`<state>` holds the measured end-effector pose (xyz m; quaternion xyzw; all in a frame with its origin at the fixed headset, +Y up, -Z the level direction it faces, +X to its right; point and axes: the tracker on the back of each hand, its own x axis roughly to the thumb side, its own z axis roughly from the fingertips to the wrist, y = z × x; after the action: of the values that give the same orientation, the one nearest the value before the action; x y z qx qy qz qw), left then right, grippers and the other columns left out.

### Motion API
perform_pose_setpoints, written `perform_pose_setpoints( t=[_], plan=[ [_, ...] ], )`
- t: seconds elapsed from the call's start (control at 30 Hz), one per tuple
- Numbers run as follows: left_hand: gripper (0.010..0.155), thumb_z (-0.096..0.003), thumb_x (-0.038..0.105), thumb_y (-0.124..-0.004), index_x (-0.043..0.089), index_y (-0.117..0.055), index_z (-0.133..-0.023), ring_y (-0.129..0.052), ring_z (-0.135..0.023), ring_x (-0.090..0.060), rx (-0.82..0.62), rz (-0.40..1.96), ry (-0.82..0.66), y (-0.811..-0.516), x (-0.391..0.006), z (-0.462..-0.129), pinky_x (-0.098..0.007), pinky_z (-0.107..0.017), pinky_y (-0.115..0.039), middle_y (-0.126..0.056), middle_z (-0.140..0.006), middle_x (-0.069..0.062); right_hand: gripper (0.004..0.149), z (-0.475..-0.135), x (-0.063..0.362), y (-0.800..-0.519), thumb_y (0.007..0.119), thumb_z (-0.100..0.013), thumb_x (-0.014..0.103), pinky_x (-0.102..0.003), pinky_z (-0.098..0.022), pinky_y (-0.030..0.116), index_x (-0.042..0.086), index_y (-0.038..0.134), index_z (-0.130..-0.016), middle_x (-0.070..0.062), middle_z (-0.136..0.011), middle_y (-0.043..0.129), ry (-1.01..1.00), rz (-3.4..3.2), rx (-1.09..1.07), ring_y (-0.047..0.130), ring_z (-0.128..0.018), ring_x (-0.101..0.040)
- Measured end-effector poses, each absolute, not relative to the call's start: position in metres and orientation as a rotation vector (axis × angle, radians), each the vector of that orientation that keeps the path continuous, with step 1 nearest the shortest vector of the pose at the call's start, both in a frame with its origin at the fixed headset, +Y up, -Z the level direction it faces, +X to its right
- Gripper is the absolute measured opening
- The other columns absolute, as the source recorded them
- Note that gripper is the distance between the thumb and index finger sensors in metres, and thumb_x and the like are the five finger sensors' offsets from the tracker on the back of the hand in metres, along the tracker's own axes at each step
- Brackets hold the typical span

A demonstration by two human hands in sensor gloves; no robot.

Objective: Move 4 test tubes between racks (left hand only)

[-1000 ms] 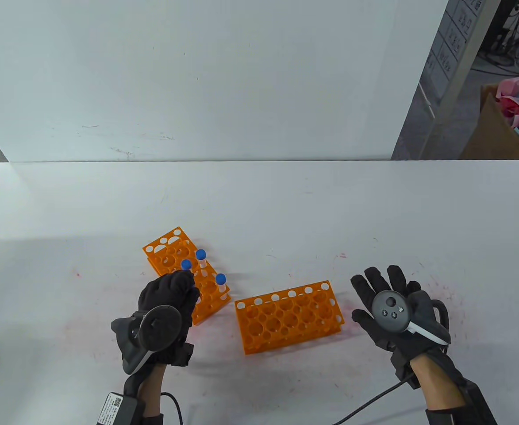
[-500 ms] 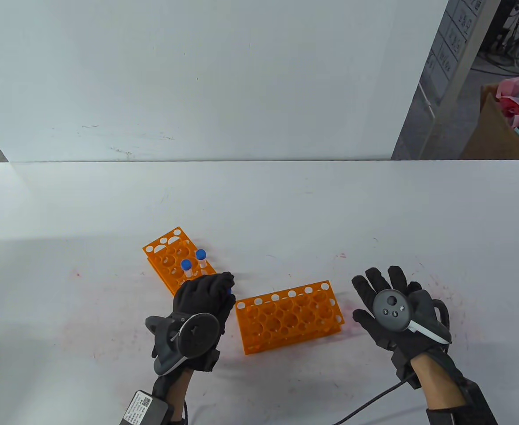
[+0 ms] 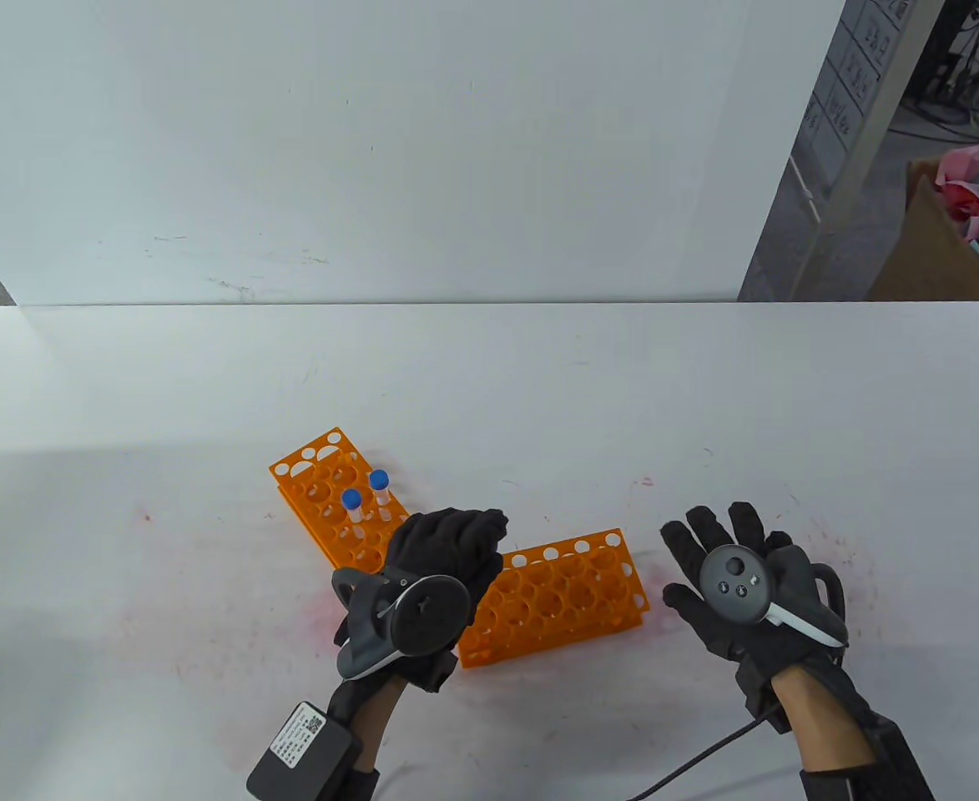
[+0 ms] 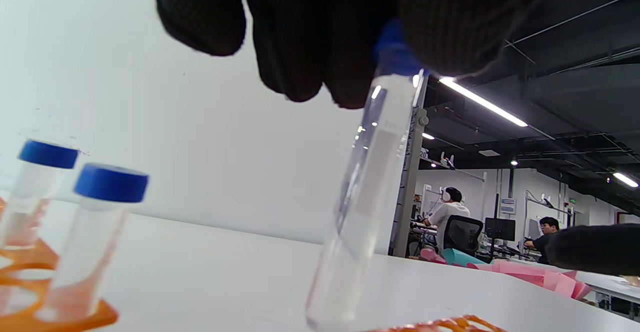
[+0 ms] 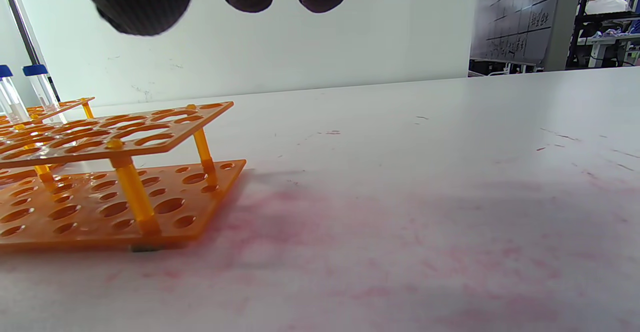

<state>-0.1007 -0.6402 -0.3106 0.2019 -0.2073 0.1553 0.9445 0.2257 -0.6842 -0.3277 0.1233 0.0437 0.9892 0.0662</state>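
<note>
Clear plastic test tube [image 4: 362,192], blue cap: pinched at the cap by the left hand [image 3: 447,546], hanging tilted below its fingers [image 4: 300,36], above the near-left end of the right orange rack [image 3: 568,596]. Behind and left of that hand: left orange rack [image 3: 322,492], holding two blue-capped tubes [image 3: 365,494] upright. Right hand [image 3: 735,576]: fingers spread, holding nothing, just right of the right rack, over the white counter [image 3: 539,392].

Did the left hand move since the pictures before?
Yes. The left hand went right, from over the left rack to the near-left corner of the right rack, holding a tube by its blue cap.
</note>
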Motion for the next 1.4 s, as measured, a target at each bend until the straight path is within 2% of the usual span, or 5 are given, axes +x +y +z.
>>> perform_pose_setpoints(
  t=[0.4, 1.4],
  plan=[
    [0.054, -0.0474, 0.042, -0.080, 0.033, -0.065, -0.098, -0.090, -0.088, -0.028, 0.363, 0.332, -0.475, -0.651, -0.070, -0.314, -0.057, -0.067, -0.073, -0.088, -0.095, 0.002, 0.067, -0.328, 0.227, -0.684, 0.059, -0.054, 0.053, -0.079, -0.065, 0.025, 0.028, 0.032, -0.110, -0.011, -0.120, 0.027, 0.134, 2.977, 0.370, 0.014, -0.101, -0.053],
    [0.052, -0.0476, 0.040, -0.080, 0.033, -0.070, -0.098, -0.091, -0.088, -0.029, 0.223, 0.184, -0.506, -0.676, -0.059, -0.322, -0.057, -0.067, -0.073, -0.089, -0.095, 0.001, 0.066, -0.327, 0.228, -0.684, 0.058, -0.054, 0.053, -0.079, -0.065, 0.025, 0.028, 0.034, -0.110, -0.011, -0.120, 0.027, 0.144, 2.977, 0.389, 0.013, -0.101, -0.053]
  ],
)
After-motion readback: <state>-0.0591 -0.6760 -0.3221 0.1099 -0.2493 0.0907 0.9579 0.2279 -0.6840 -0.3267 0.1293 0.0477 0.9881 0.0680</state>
